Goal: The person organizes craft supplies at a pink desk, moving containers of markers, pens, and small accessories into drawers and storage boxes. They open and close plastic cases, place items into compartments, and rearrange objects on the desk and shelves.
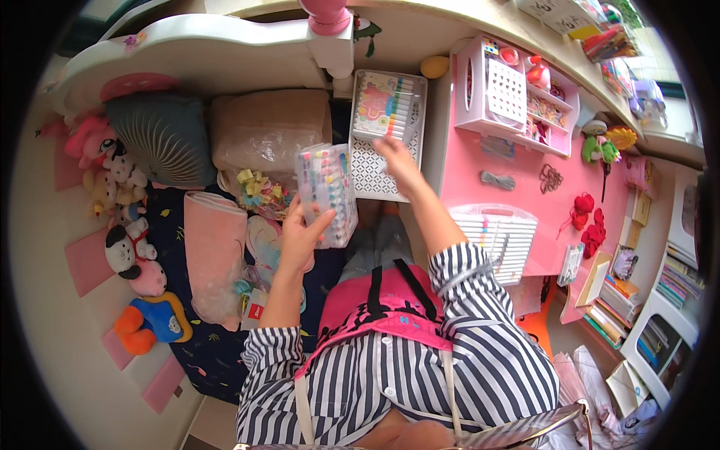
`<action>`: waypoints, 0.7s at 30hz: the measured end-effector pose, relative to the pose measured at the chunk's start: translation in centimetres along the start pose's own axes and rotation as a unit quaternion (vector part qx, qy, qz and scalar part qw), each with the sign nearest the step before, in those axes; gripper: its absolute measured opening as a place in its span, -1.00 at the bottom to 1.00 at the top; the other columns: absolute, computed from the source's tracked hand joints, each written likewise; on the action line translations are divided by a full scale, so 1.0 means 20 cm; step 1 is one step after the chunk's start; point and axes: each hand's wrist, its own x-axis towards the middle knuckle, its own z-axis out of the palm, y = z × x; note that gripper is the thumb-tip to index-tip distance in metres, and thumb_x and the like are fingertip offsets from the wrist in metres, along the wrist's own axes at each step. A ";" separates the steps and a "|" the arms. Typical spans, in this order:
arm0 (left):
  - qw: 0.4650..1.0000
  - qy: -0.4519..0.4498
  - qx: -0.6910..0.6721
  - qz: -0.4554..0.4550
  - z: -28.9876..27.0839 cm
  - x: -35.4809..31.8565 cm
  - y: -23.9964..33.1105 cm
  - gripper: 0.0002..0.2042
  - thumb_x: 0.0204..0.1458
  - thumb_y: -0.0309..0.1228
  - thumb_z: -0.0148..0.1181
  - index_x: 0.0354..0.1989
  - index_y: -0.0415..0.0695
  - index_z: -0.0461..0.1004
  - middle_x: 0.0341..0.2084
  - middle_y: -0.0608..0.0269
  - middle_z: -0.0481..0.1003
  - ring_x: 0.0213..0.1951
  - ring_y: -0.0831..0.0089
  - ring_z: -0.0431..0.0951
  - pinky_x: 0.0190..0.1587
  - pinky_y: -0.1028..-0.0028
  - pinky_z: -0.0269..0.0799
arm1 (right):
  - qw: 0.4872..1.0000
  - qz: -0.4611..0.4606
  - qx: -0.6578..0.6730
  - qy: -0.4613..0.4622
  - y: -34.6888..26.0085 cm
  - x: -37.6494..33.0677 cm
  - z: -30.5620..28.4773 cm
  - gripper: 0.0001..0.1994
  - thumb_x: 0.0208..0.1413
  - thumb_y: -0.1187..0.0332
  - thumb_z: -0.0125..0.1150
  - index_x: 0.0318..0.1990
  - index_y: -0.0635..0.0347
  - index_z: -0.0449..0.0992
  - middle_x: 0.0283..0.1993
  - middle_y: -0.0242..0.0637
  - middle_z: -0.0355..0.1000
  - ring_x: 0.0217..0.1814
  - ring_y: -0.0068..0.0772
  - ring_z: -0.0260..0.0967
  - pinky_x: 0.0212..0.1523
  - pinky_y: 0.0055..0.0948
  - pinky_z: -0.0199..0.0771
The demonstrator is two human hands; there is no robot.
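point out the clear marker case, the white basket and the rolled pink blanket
clear marker case point(327, 191), head view, its front face
white basket point(371, 169), head view, its lattice floor
rolled pink blanket point(214, 240), head view, its middle

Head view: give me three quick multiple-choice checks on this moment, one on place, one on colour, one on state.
1. Where is the right hand?
A. at the white basket
B. on the plush toys
C. in the lap

2. What colour is the desk top?
A. green
B. pink
C. black

3. How is the clear marker case held?
A. lying on the floor
B. gripped in the left hand
C. resting shut on the desk

Answers: 1 A, the hand reaches onto the basket's marker set; 2 B, the surface shows pink; 3 B, fingers wrap its lower edge.
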 end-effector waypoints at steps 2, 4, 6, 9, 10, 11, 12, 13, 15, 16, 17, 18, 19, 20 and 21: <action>0.994 -0.008 0.078 0.073 0.10 0.04 0.01 -0.88 -0.04 -0.44 0.29 -0.35 -0.19 0.52 0.17 0.16 0.17 -0.06 0.47 0.39 -0.18 0.52 0.35 | 0.993 0.042 0.020 -0.106 -0.05 -0.30 0.08 -0.17 0.06 0.00 0.23 0.34 0.17 -0.08 0.30 -0.01 0.07 0.31 -0.19 0.09 0.23 -0.08 0.08; 0.963 -0.006 0.192 0.188 0.19 0.09 -0.04 -0.85 -0.02 -0.43 0.27 -0.29 -0.19 0.54 0.19 0.08 0.15 0.12 0.32 0.30 0.04 0.41 0.30 | 0.990 -0.059 0.051 -0.115 0.01 -0.43 0.15 -0.26 0.09 0.14 0.25 0.25 0.30 -0.05 0.23 0.04 0.13 0.28 -0.20 0.13 0.23 -0.23 0.13; 0.972 -0.048 0.152 0.176 0.29 0.10 -0.05 -0.80 0.00 -0.42 0.25 -0.19 -0.19 0.55 0.21 0.00 0.10 0.25 0.17 0.13 0.25 0.30 0.06 | 0.997 -0.067 0.036 -0.019 0.04 -0.46 0.12 -0.45 0.14 0.22 0.20 0.13 0.25 0.06 0.07 -0.09 0.29 0.08 -0.40 0.27 0.01 -0.45 0.31; 0.945 -0.068 0.221 0.231 0.33 0.19 -0.10 -0.77 0.05 -0.38 0.20 -0.12 -0.16 0.54 0.29 0.00 0.00 0.29 0.18 0.09 0.23 0.34 0.08 | 0.986 -0.113 0.119 -0.003 0.07 -0.36 0.04 -0.67 0.13 0.38 0.19 -0.11 0.25 0.16 -0.22 -0.26 0.37 -0.24 -0.58 0.34 -0.23 -0.57 0.36; 0.927 -0.068 0.257 0.263 0.36 0.23 -0.09 -0.76 0.04 -0.36 0.20 -0.13 -0.14 0.54 0.30 -0.03 -0.01 0.29 0.11 0.08 0.24 0.33 0.07 | 0.983 -0.142 0.111 -0.017 0.09 -0.29 0.02 -0.74 0.16 0.36 0.16 -0.14 0.23 0.22 -0.25 -0.31 0.38 -0.28 -0.62 0.31 -0.25 -0.59 0.34; 0.902 -0.052 0.309 0.298 0.39 0.26 -0.07 -0.76 0.05 -0.35 0.19 -0.12 -0.13 0.54 0.30 -0.06 -0.02 0.30 0.07 0.06 0.25 0.24 0.04 | 0.981 -0.151 0.119 -0.014 0.09 -0.24 0.00 -0.77 0.19 0.34 0.12 -0.14 0.22 0.24 -0.26 -0.33 0.38 -0.28 -0.63 0.31 -0.26 -0.59 0.34; 0.872 -0.033 0.360 0.331 0.43 0.30 -0.04 -0.75 0.05 -0.33 0.17 -0.11 -0.12 0.54 0.30 -0.09 -0.03 0.31 0.02 0.03 0.25 0.15 0.02 | 0.979 -0.158 0.127 -0.013 0.08 -0.18 -0.02 -0.80 0.22 0.32 0.09 -0.14 0.21 0.26 -0.27 -0.36 0.39 -0.28 -0.65 0.31 -0.26 -0.60 0.33; 0.838 -0.017 0.408 0.362 0.49 0.34 -0.01 -0.74 0.06 -0.32 0.15 -0.11 -0.12 0.53 0.31 -0.12 -0.05 0.31 -0.02 0.01 0.25 0.07 0.00 | 0.973 -0.183 0.141 -0.004 0.08 -0.11 -0.05 -0.78 0.24 0.29 0.05 -0.11 0.21 0.26 -0.25 -0.35 0.39 -0.26 -0.65 0.30 -0.25 -0.60 0.33; 0.828 -0.021 0.465 0.315 0.64 0.43 0.05 -0.70 0.08 -0.29 0.09 -0.04 -0.11 0.50 0.31 -0.16 -0.07 0.32 -0.05 -0.04 0.22 -0.13 -0.08 | 0.953 -0.220 0.205 0.035 0.11 0.13 -0.14 -0.71 0.28 0.20 -0.02 0.00 0.19 0.25 -0.18 -0.34 0.38 -0.19 -0.60 0.32 -0.22 -0.57 0.38; 0.822 -0.018 0.492 0.288 0.70 0.48 0.06 -0.68 0.09 -0.28 0.07 0.00 -0.10 0.48 0.32 -0.17 -0.08 0.33 -0.07 -0.06 0.20 -0.23 -0.11 | 0.959 -0.161 0.232 0.013 0.06 0.19 -0.18 -0.66 0.28 0.16 -0.02 0.06 0.18 0.23 -0.16 -0.33 0.37 -0.16 -0.55 0.34 -0.18 -0.53 0.43; 0.823 -0.018 0.494 0.279 0.77 0.55 0.04 -0.66 0.10 -0.27 0.05 0.03 -0.09 0.45 0.32 -0.17 -0.08 0.34 -0.06 -0.08 0.18 -0.28 -0.13 | 0.961 -0.141 0.237 0.003 0.04 0.29 -0.24 -0.64 0.28 0.15 -0.03 0.07 0.20 0.22 -0.16 -0.33 0.37 -0.16 -0.53 0.34 -0.17 -0.52 0.44; 0.825 -0.021 0.497 0.271 0.82 0.62 0.00 -0.64 0.11 -0.27 0.03 0.07 -0.08 0.42 0.32 -0.17 -0.08 0.34 -0.05 -0.09 0.16 -0.34 -0.15 | 0.963 -0.122 0.241 -0.005 0.03 0.40 -0.29 -0.62 0.28 0.14 -0.03 0.09 0.21 0.21 -0.16 -0.32 0.37 -0.17 -0.51 0.35 -0.16 -0.51 0.45; 0.826 -0.022 0.498 0.262 0.85 0.70 -0.04 -0.62 0.11 -0.26 0.01 0.10 -0.07 0.40 0.32 -0.17 -0.09 0.35 -0.04 -0.10 0.13 -0.39 -0.17 | 0.966 -0.105 0.235 -0.016 0.03 0.49 -0.34 -0.60 0.28 0.11 -0.04 0.08 0.24 0.23 -0.17 -0.31 0.37 -0.17 -0.51 0.35 -0.17 -0.51 0.44; 0.821 -0.049 0.504 0.265 0.86 0.77 -0.08 -0.61 0.11 -0.26 0.01 0.12 -0.07 0.38 0.33 -0.16 -0.09 0.35 -0.04 -0.11 0.14 -0.38 -0.17 | 0.969 -0.089 0.229 -0.024 0.03 0.56 -0.39 -0.58 0.28 0.08 -0.05 0.07 0.26 0.24 -0.19 -0.31 0.38 -0.18 -0.52 0.35 -0.19 -0.52 0.44; 0.816 -0.077 0.510 0.260 0.87 0.81 -0.10 -0.60 0.11 -0.26 0.01 0.13 -0.06 0.37 0.33 -0.16 -0.10 0.35 -0.04 -0.11 0.14 -0.38 -0.17 | 0.983 -0.065 0.171 0.015 0.01 0.58 -0.42 -0.53 0.27 0.02 -0.07 0.03 0.32 0.28 -0.20 -0.30 0.40 -0.18 -0.51 0.35 -0.16 -0.50 0.40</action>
